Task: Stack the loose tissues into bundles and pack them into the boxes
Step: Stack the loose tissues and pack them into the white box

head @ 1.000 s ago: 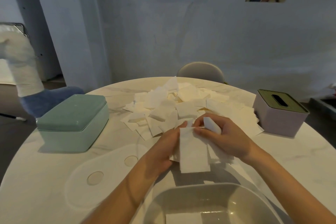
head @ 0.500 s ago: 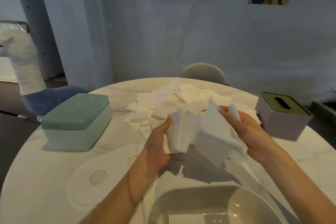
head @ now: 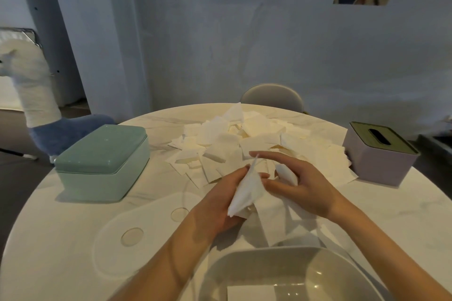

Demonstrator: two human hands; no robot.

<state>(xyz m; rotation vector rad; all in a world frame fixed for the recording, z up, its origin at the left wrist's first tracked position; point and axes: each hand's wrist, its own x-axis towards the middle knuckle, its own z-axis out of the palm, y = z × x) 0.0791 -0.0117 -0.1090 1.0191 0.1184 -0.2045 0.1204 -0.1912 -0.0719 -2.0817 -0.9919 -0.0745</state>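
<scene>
A heap of loose white tissues (head: pixel 247 139) covers the far middle of the round marble table (head: pixel 61 239). My left hand (head: pixel 220 200) grips a small bundle of tissues (head: pixel 245 193), held edge-up above the table. My right hand (head: pixel 298 186) sits just right of the bundle, fingers spread and mostly straight, touching its side; a tissue (head: pixel 286 173) sticks up between its fingers. An open grey box (head: pixel 281 276) lies at the near edge with a folded tissue (head: pixel 252 293) on its floor. Several tissues (head: pixel 288 225) lie flat under my hands.
A closed mint-green box (head: pixel 102 161) stands at the left. A lilac tissue box with a slotted olive lid (head: pixel 379 154) stands at the right. A translucent lid (head: pixel 137 234) lies flat at the front left. A chair back (head: pixel 271 95) rises behind the table.
The fanned-out tissues have been gathered into one narrow bundle in my left hand. My right hand has let go of its sheets and opened beside the bundle.
</scene>
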